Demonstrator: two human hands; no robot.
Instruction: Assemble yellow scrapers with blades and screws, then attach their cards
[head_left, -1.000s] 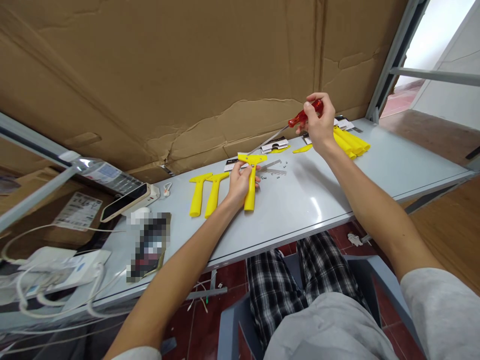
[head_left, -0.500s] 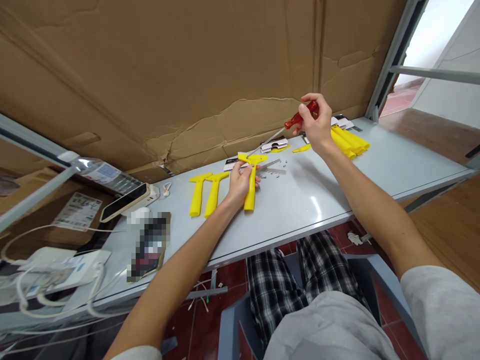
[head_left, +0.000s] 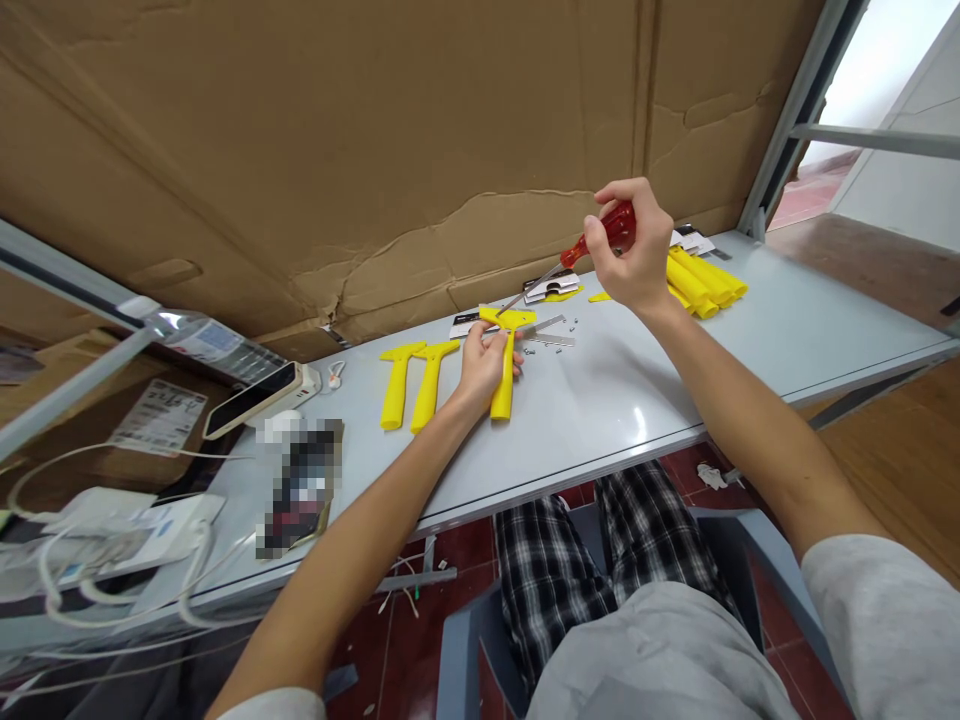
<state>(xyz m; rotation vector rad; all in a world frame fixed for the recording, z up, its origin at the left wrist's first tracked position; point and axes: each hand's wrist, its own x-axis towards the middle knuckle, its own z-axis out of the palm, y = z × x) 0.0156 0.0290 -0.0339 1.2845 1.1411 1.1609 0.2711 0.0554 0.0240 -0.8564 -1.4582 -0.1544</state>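
My left hand (head_left: 484,362) is closed round the neck of a yellow plastic scraper (head_left: 502,392), its wide head facing away from me. In my right hand (head_left: 637,245) is a red-handled screwdriver (head_left: 600,237), slanting down to the left, its tip at the scraper's head. Whether the tip sits in a screw is too small to tell. Two more yellow scrapers (head_left: 426,388) lie left of my left hand. Just right of it are thin metal blades (head_left: 553,340) and several small screws (head_left: 574,322).
Yellow handles (head_left: 705,282) are piled at the right, near white-and-black packets (head_left: 690,240). More packets (head_left: 553,287) lie by the cardboard wall (head_left: 450,130). At the left are a phone (head_left: 251,400), a plastic bottle (head_left: 217,345) and a power strip (head_left: 150,535) with cables.
My right hand has turned round the screwdriver handle, its fingers now in a different grip. The screwdriver tip stays at the scraper's head, and my left hand keeps its hold.
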